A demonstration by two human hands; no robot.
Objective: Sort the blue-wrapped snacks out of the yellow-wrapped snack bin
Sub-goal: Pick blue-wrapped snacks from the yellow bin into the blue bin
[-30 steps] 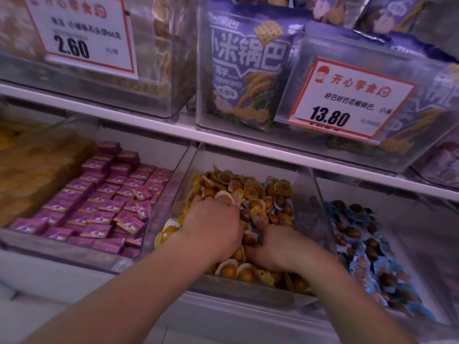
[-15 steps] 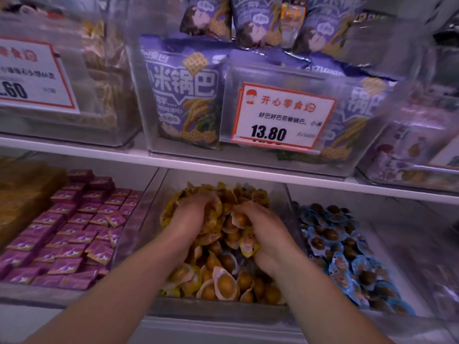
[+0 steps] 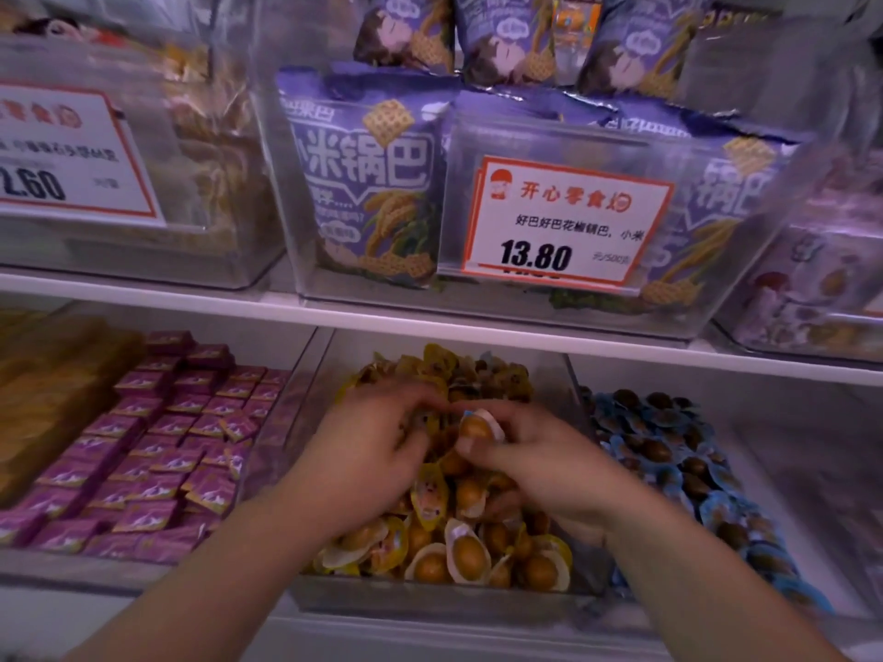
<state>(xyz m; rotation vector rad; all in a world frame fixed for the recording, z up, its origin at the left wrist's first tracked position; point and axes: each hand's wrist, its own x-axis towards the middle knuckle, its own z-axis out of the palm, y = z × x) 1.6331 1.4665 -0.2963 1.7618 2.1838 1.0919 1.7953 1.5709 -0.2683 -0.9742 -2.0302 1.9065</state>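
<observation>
A clear bin (image 3: 430, 602) on the lower shelf holds a heap of yellow-wrapped snacks (image 3: 449, 556). Both my hands are in it. My right hand (image 3: 540, 465) pinches one small wrapped snack (image 3: 478, 426) with a blue edge, held just above the heap between thumb and fingertips. My left hand (image 3: 372, 446) lies on the pile beside it, fingers curled into the yellow wrappers; whether it holds any I cannot tell. Right of this bin, another clear bin (image 3: 812, 556) holds the blue-wrapped snacks (image 3: 669, 461).
Purple square packets (image 3: 157, 451) fill the bin to the left, and brown packs (image 3: 43, 389) lie further left. The white shelf edge (image 3: 334, 317) runs close above the bins. Purple snack bags (image 3: 363, 183) and price cards (image 3: 568, 222) stand on the upper shelf.
My hands have come together over the middle of the yellow heap. My right hand has lifted one blue-edged snack out of the pile. The view has tilted up slightly.
</observation>
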